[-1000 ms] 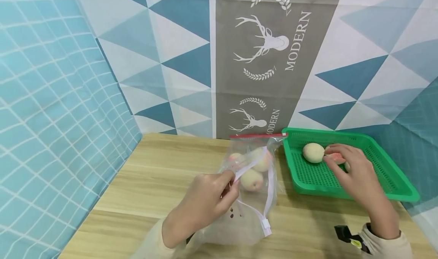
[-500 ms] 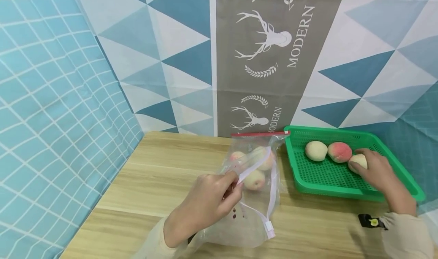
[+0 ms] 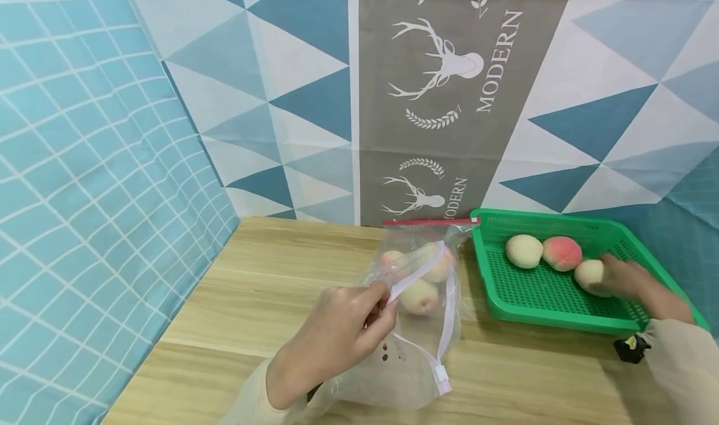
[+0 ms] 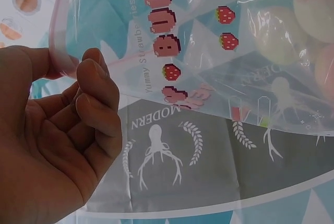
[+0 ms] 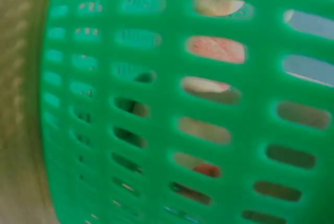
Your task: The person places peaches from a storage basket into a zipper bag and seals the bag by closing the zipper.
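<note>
My left hand pinches the white-edged rim of a clear plastic zipper bag between thumb and index finger. Strawberry prints show on the bag's film in the left wrist view, where the left hand has its other fingers curled. Several pale peaches lie inside the bag. To the right, my right hand reaches down into a green plastic basket, right at a pale peach. Its fingertips are hidden, and I cannot tell whether they grip anything. Beside that peach are a pink-red peach and a whitish peach.
The bag's mouth carries a white slider; a red strip runs along its far end, meeting the basket's left corner. All stands on a wooden table against a patterned cloth. In the right wrist view the slotted basket wall fills most of the picture.
My right hand has moved from over the basket's middle to its right side, down at the rightmost visible peach, then slightly further right. The left hand keeps its pinch on the bag.
</note>
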The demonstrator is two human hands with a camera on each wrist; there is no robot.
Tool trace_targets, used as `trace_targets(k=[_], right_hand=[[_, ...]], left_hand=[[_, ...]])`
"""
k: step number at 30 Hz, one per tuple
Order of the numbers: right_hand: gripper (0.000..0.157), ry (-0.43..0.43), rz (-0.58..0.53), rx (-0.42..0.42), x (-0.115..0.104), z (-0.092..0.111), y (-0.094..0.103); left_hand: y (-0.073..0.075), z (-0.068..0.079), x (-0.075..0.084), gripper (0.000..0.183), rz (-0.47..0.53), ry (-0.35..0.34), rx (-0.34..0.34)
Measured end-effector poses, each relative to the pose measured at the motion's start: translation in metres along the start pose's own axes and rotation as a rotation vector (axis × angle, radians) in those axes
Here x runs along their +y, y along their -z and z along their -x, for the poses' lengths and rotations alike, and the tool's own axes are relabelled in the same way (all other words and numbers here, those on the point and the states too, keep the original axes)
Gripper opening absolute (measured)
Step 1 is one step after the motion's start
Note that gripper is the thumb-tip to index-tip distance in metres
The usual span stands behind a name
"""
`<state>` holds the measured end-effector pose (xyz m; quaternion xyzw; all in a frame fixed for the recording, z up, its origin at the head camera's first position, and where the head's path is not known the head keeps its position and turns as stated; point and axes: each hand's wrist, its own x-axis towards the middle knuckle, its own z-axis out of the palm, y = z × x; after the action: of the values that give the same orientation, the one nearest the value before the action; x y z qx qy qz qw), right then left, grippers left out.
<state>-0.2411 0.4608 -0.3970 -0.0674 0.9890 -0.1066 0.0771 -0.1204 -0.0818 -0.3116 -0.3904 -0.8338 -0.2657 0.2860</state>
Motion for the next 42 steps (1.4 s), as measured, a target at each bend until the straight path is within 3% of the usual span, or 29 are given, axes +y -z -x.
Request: trace_targets(k=[8, 16, 27, 34, 42], right_hand=[[0.073, 0.033, 0.042, 0.077, -0.002, -0.002, -0.011], [0.079, -0.094, -0.023, 0.085, -0.015, 0.018, -0.021], [0.071, -0.117, -0.208, 0.42, -0.064, 0.043, -0.015], [0.055, 0.003, -0.308, 0.508, -0.105, 0.057, -0.008], [0.054, 0.165, -0.399, 0.614, -0.16, 0.064, -0.006]], left_hand=[[0.004, -0.002, -0.002, 0.017, -0.012, 0.008, -0.005], [0.002, -0.001, -0.001, 0.018, -0.018, -0.001, -0.013], [0.001, -0.002, 0.0, 0.018, -0.034, -0.01, -0.015], [0.0, 0.0, -0.001, 0.017, -0.027, 0.002, -0.021], [0.002, -0.001, -0.001, 0.018, -0.039, -0.016, -0.001]])
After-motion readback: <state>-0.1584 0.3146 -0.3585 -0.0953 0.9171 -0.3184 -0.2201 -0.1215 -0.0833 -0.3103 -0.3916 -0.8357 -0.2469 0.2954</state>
